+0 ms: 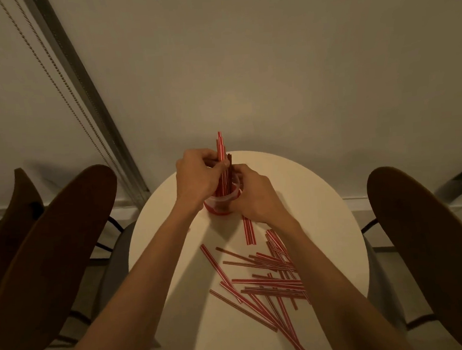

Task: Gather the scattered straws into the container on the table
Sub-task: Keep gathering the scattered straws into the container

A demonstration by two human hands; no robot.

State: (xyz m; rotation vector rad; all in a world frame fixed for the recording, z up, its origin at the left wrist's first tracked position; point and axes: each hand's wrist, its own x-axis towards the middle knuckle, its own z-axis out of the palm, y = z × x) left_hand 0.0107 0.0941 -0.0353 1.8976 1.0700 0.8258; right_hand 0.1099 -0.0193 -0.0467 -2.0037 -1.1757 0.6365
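My left hand [197, 177] is closed around a bundle of red-and-white straws [221, 159] standing upright in the clear container [221, 203], which sits toward the far edge of the round white tabletop [321, 195]. My right hand [256, 195] curls against the container's side (how firmly, I cannot tell). More loose straws [270, 278] lie scattered across the tabletop's near right part, crossing one another.
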